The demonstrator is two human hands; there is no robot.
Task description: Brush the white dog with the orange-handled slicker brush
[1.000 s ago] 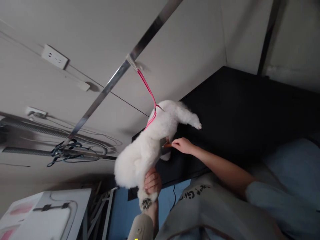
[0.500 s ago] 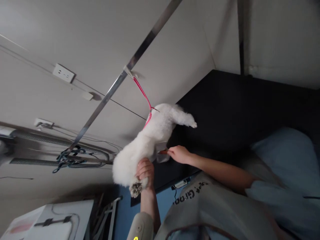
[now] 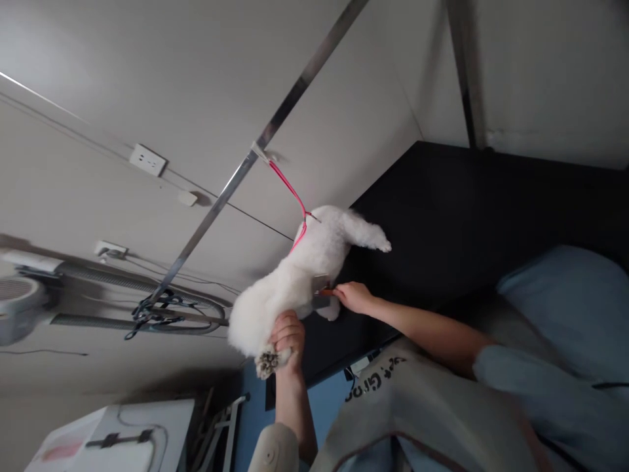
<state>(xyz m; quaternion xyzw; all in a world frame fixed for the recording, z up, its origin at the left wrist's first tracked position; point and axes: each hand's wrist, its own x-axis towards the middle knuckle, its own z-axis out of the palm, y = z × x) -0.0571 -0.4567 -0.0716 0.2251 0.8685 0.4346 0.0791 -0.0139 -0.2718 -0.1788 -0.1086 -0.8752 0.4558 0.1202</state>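
A white fluffy dog (image 3: 280, 282) stands on the black grooming table (image 3: 515, 216), a pink loop leash (image 3: 289, 187) around it. My left hand (image 3: 288, 337) is closed around one raised leg, and the dark-padded paw (image 3: 268, 362) sticks out below my fingers. In my right hand (image 3: 354, 296) is the orange-brown handle of what looks like a slicker brush (image 3: 322, 293). Its wide grey head rests against the fur on the dog's near side, close to the held leg. The bristles are hidden.
A slanting metal bar (image 3: 236, 180) carries the leash. Dark cords (image 3: 147, 311) hang at its lower end near a grey hose (image 3: 98, 321). Wall sockets (image 3: 148, 160) are behind. A white cabinet (image 3: 142, 426) stands lower left, and my grey apron (image 3: 393, 413) is close below.
The brush has moved up a little against the dog's coat, its head now tilted differently. My left hand keeps its hold on the leg. The whole view has shifted slightly.
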